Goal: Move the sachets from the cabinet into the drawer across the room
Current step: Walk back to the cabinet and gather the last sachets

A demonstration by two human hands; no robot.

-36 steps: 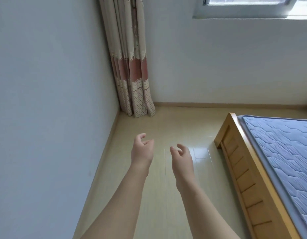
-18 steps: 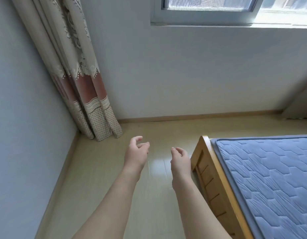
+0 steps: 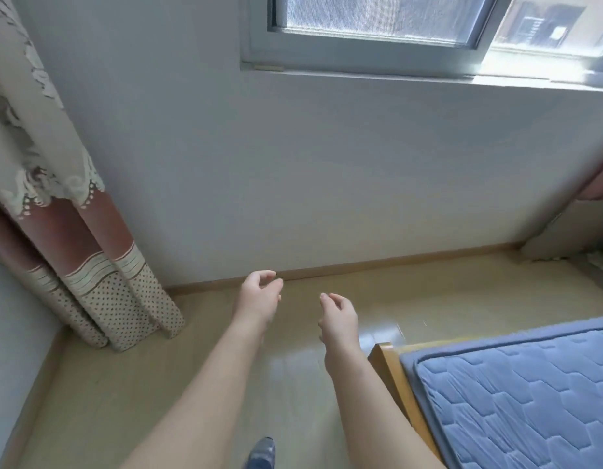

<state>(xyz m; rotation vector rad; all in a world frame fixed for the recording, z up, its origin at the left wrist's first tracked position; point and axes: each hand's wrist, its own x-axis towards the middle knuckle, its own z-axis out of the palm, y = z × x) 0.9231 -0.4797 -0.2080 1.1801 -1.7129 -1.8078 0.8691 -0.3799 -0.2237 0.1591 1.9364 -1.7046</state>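
Hands lead: the left hand (image 3: 259, 297) and right hand (image 3: 339, 318) hang a little apart, fingers loosely curled, holding nothing. No sachets, cabinet or drawer show, so their place, heading and long axis cannot be told. This looks like an empty-handed walk between the two, best done by crossing the floor (image 3: 151, 384) clear of the bed (image 3: 383, 358) corner.

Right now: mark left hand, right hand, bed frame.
left hand (image 3: 258, 299), head view, back of the hand.
right hand (image 3: 340, 321), head view, back of the hand.
bed frame (image 3: 385, 363), head view, wooden corner nearest the hands.
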